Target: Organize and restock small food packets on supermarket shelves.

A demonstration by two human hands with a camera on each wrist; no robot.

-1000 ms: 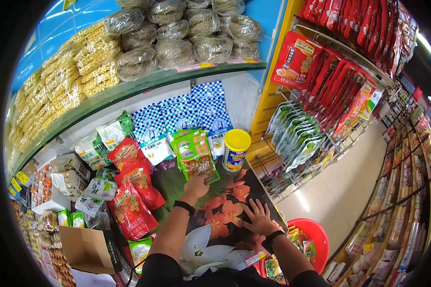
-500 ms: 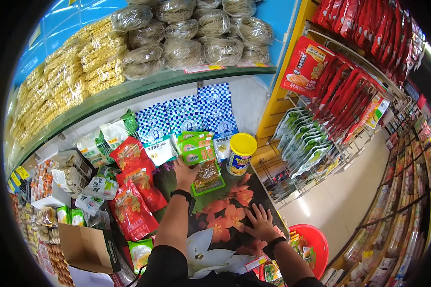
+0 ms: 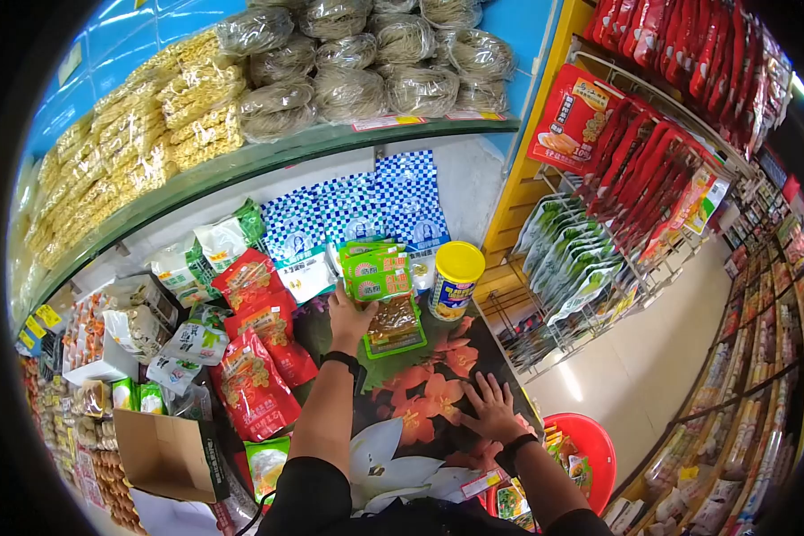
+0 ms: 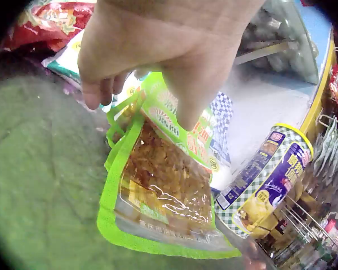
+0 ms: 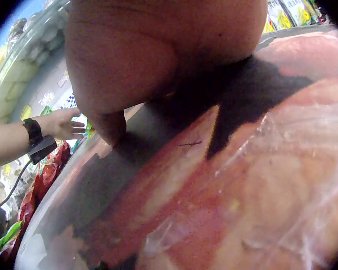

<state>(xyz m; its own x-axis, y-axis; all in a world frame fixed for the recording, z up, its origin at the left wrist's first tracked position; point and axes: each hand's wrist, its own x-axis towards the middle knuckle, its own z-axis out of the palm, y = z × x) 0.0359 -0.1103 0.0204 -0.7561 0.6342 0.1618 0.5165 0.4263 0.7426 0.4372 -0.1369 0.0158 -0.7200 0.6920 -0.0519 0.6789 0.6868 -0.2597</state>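
Several green-edged packets (image 3: 380, 279) of brown pickled vegetables lie stacked against blue-checked bags (image 3: 357, 204) at the back of the table. My left hand (image 3: 348, 320) holds the stack by its left edge. In the left wrist view, the thumb of that hand (image 4: 169, 45) lies on the front packet (image 4: 168, 177), with the fingers past its left side. A yellow-lidded can (image 3: 456, 281) stands just right of the packets. My right hand (image 3: 493, 411) rests with fingers spread on the flower-printed tabletop (image 3: 393, 380); in the right wrist view its fingertips meet the cover.
Red pouches (image 3: 255, 384) and an open cardboard box (image 3: 168, 451) are on the left. A glass shelf (image 3: 188, 170) with noodles overhangs the back. At right stand a wire rack of hanging packets (image 3: 567, 255) and a red basket (image 3: 603, 456) by the table edge.
My left hand has moved from the packets' lower edge to their left side, and the stack now sits more upright and even. My right hand stays on the tabletop.
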